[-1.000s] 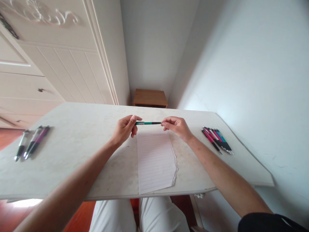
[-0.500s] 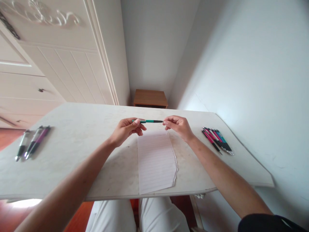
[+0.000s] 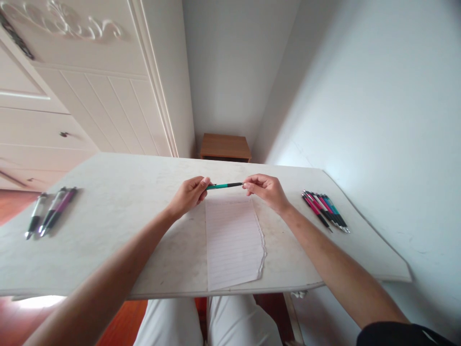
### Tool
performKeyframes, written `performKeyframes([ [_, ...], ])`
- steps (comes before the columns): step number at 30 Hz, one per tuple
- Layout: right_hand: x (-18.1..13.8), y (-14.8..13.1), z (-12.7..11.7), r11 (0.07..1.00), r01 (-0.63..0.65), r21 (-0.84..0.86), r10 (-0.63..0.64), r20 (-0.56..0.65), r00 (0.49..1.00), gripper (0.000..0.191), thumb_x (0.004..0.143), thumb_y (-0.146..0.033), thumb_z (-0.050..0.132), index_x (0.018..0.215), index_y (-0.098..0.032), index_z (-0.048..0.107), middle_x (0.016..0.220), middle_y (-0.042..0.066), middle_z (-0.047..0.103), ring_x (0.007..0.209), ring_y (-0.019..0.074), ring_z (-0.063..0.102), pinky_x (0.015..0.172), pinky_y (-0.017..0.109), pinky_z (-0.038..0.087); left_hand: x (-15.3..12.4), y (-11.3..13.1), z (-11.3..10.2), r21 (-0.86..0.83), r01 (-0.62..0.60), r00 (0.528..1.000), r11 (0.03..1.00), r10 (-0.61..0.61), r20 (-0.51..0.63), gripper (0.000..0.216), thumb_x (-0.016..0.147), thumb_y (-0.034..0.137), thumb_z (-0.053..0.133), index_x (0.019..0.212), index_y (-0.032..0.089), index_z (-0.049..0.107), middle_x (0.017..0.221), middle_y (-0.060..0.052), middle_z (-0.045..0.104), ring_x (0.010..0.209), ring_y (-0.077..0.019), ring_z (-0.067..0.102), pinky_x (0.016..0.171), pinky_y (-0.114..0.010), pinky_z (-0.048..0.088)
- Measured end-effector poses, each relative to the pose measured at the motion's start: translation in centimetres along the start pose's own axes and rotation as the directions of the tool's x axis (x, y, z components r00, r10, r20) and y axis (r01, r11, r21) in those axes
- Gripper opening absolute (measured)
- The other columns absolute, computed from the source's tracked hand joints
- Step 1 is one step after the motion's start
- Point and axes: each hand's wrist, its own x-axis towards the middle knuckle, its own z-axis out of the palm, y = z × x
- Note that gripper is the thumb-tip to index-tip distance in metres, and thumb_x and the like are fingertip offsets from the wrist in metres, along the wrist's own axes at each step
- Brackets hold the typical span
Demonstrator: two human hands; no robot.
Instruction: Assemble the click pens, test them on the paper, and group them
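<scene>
A green pen (image 3: 224,186) with a black grip is held sideways between my two hands, above the top edge of a lined sheet of paper (image 3: 232,245). My left hand (image 3: 190,194) is closed around the pen's green end, the thumb lying along it. At the other end, my right hand (image 3: 264,188) pinches the pen's tip between thumb and fingers. The very tip is hidden by those fingertips. The paper lies flat on the table and has a torn right edge.
Several pink, white and blue pens (image 3: 326,210) lie grouped on the right of the white table (image 3: 118,192). More pens (image 3: 54,211), white and purple with black grips, lie at the left. A wall (image 3: 396,144) borders the right side; a cabinet (image 3: 108,105) stands behind left.
My left fingers have curled from a loose pinch into a fuller grip on the pen's end. The pen now tilts slightly, its left end lower. My right hand has barely moved.
</scene>
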Motion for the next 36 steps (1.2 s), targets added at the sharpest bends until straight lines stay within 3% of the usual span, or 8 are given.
performKeyframes([
  [3,-0.03,-0.05,0.04,1.0,0.003,0.007,-0.003,0.006,1.0,0.027,0.075,-0.042,0.076,0.083,-0.017,0.072,0.074,0.004,0.07,0.062,0.0141,0.065,0.062,0.028,0.053,-0.04,0.15,0.15,-0.077,0.01,1.0,0.997,-0.01,-0.006,0.047,0.082,0.062,0.059,0.095,0.017,0.06,0.048,0.008,0.042,0.038,-0.0056,0.032,0.038,-0.017,0.021],
  [11,-0.12,-0.21,0.34,1.0,-0.008,0.0,0.008,0.013,1.0,0.03,0.073,-0.044,0.077,0.082,-0.017,0.072,0.071,0.003,0.07,0.061,0.0143,0.064,0.062,0.028,0.054,0.21,-0.22,-0.02,-0.306,-0.001,1.0,0.952,-0.004,-0.018,0.045,0.08,0.062,0.063,0.081,0.019,0.051,0.046,0.009,0.042,0.033,-0.0039,0.032,0.035,-0.015,0.021],
  [15,-0.13,-0.15,0.35,1.0,-0.012,0.002,0.012,0.014,1.0,0.029,0.073,-0.044,0.077,0.083,-0.017,0.072,0.07,0.002,0.069,0.061,0.0143,0.064,0.062,0.028,0.054,0.42,0.06,-0.14,-0.431,0.042,0.999,0.901,-0.041,0.013,0.045,0.077,0.06,0.068,0.082,0.016,0.059,0.053,0.004,0.053,0.04,-0.0071,0.046,0.039,-0.019,0.034],
  [19,0.0,-0.01,0.07,1.0,-0.006,-0.002,0.006,-0.016,1.0,0.028,0.074,-0.043,0.076,0.082,-0.017,0.072,0.074,0.004,0.071,0.061,0.0142,0.064,0.061,0.028,0.053,0.37,0.41,-0.49,-0.535,0.098,0.991,0.839,-0.034,0.128,0.037,0.076,0.043,0.076,0.093,0.011,0.068,0.072,-0.005,0.067,0.057,-0.011,0.059,0.053,-0.023,0.046],
  [22,0.14,0.04,-0.18,1.0,-0.001,0.006,0.001,-0.045,0.999,0.028,0.074,-0.043,0.076,0.082,-0.017,0.072,0.076,0.004,0.071,0.06,0.0137,0.064,0.06,0.027,0.053,0.21,0.39,-0.69,-0.515,0.123,0.982,0.848,-0.029,0.186,0.037,0.074,0.035,0.079,0.102,0.012,0.07,0.086,-0.009,0.072,0.065,-0.0127,0.063,0.061,-0.026,0.05],
  [26,0.22,0.04,-0.34,1.0,-0.002,0.026,0.004,-0.066,0.998,0.028,0.073,-0.043,0.077,0.082,-0.017,0.072,0.077,0.004,0.07,0.06,0.0134,0.064,0.06,0.028,0.054,0.15,0.07,-0.46,-0.4,0.101,0.986,0.911,-0.038,0.163,0.041,0.076,0.048,0.075,0.094,0.012,0.072,0.089,-0.012,0.074,0.063,-0.0134,0.062,0.061,-0.028,0.05],
  [30,0.13,-0.09,-0.25,1.0,-0.012,0.024,0.013,-0.043,0.999,0.029,0.073,-0.044,0.077,0.082,-0.017,0.072,0.077,0.004,0.071,0.06,0.0138,0.064,0.061,0.028,0.053,0.3,-0.24,-0.16,-0.209,0.105,0.994,0.972,-0.095,0.054,0.055,0.078,0.065,0.063,0.069,0.011,0.071,0.064,-0.009,0.068,0.048,-0.011,0.053,0.047,-0.024,0.041],
  [36,-0.09,-0.16,0.13,1.0,-0.005,0.025,0.004,0.018,1.0,0.029,0.073,-0.043,0.077,0.084,-0.016,0.072,0.072,0.003,0.07,0.061,0.0138,0.064,0.062,0.027,0.053,0.11,0.07,-0.29,-0.05,0.119,0.992,0.992,-0.121,-0.036,0.07,0.083,0.071,0.048,0.044,0.014,0.058,0.039,-0.003,0.048,0.036,-0.0083,0.041,0.039,-0.022,0.028],
])
